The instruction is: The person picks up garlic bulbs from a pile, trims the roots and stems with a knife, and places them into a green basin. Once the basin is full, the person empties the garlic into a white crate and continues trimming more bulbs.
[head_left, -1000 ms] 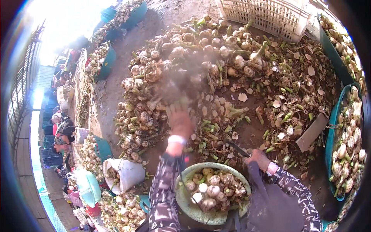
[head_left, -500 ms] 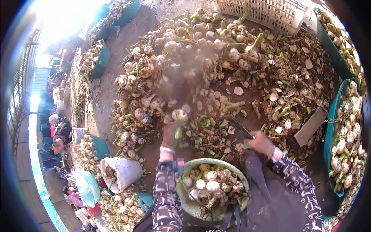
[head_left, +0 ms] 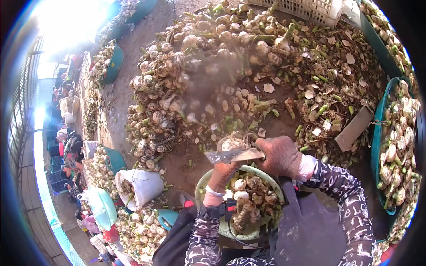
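Note:
My left hand (head_left: 225, 176), in a brownish glove, is closed around a garlic bulb (head_left: 233, 142) with dry roots, just above the far rim of a basin. My right hand (head_left: 279, 155), gloved alike, grips a knife (head_left: 231, 155). Its blade points left across the near side of the bulb and hides part of it and of my left fingers. Below, the pale green basin (head_left: 249, 229) holds several garlic bulbs (head_left: 242, 195), some whitish, some with dirty roots.
A heap of untrimmed garlic (head_left: 164, 111) spreads ahead. Stalk cuttings and peelings (head_left: 328, 97) lie to the right, with a flat board piece (head_left: 355, 129). Garlic-filled teal tubs (head_left: 378, 150) stand at both sides. A white bucket (head_left: 148, 188) leans at left; a white crate (head_left: 306, 11) stands far.
My left hand has come back from the heap's edge toward the basin, with a garlic bulb. My right hand has swung the knife leftward to meet it.

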`<action>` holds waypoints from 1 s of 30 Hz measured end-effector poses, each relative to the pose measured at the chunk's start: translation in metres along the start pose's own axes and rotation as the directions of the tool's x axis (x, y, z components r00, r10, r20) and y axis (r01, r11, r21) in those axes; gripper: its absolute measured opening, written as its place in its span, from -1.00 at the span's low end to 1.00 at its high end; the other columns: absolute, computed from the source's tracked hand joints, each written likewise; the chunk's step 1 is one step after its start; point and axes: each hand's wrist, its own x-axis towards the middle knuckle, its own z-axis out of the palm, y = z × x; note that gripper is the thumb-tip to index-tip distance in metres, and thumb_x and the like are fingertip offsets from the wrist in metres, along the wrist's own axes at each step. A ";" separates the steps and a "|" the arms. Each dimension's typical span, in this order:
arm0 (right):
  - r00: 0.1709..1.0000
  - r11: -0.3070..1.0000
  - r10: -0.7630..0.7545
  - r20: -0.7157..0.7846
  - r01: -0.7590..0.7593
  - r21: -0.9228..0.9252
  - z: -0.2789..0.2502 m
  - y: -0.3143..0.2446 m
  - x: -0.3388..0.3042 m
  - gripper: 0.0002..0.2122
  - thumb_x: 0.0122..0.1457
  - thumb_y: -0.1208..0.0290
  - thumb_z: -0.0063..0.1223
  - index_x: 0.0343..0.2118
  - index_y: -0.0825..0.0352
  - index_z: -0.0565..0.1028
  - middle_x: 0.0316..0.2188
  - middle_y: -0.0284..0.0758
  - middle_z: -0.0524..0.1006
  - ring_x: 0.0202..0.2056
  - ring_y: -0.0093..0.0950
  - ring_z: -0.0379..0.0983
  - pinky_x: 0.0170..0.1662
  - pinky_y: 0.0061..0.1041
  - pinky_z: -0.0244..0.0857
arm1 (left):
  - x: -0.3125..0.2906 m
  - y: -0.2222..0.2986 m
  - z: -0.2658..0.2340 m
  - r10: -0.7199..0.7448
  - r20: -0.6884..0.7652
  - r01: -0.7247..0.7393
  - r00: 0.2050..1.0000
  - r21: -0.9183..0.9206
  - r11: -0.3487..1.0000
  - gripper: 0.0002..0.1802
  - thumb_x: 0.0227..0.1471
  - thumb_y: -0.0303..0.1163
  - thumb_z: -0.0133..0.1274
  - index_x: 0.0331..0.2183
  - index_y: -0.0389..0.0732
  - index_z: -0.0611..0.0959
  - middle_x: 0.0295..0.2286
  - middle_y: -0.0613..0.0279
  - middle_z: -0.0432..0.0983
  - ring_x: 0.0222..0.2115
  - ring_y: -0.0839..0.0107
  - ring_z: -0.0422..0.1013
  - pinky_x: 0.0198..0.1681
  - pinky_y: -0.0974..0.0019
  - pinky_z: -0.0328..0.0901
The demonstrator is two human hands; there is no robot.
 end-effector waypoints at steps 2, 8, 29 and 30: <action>0.999 0.999 -0.046 -0.006 0.046 0.004 0.000 -0.006 -0.005 -0.72 -0.07 0.17 0.14 -0.50 0.30 0.39 -0.60 -0.16 0.50 -0.49 -0.16 0.48 -0.47 -0.22 0.32 | -0.002 -0.012 -0.008 0.097 -0.028 -0.077 0.995 0.416 0.906 -0.41 -0.05 -0.11 0.19 -0.06 -0.25 0.45 -0.18 0.17 0.47 -0.19 0.40 0.41 -0.13 0.31 0.31; 0.997 0.999 -0.052 -0.050 0.052 0.013 0.008 0.009 -0.011 -0.69 -0.15 0.17 0.21 -0.48 0.28 0.39 -0.60 -0.20 0.49 -0.48 -0.19 0.48 -0.47 -0.26 0.32 | 0.001 -0.007 0.018 0.114 -0.147 -0.089 0.982 0.167 0.982 -0.31 -0.15 -0.04 0.26 -0.12 -0.31 0.40 -0.27 0.19 0.50 -0.26 0.39 0.44 -0.17 0.30 0.34; 0.985 0.986 0.111 -0.135 -0.092 0.138 0.007 0.032 -0.035 -0.72 -0.07 0.16 0.17 -0.59 0.25 0.39 -0.71 -0.20 0.42 -0.61 -0.23 0.45 -0.52 -0.28 0.31 | -0.024 0.007 0.036 -0.018 -0.036 0.008 0.999 -0.245 0.970 -0.29 -0.06 -0.22 0.19 0.06 -0.22 0.25 -0.15 0.14 0.39 -0.17 0.36 0.41 -0.08 0.28 0.37; 0.946 0.985 -0.124 -0.299 0.153 0.076 0.003 0.004 -0.030 -0.73 -0.07 0.20 0.18 -0.64 0.23 0.35 -0.74 -0.24 0.39 -0.67 -0.32 0.42 -0.58 -0.36 0.28 | -0.026 -0.005 0.023 -0.046 -0.085 0.018 0.995 -0.301 0.954 -0.32 -0.06 -0.23 0.18 0.04 -0.23 0.27 -0.16 0.12 0.40 -0.18 0.34 0.42 -0.09 0.28 0.37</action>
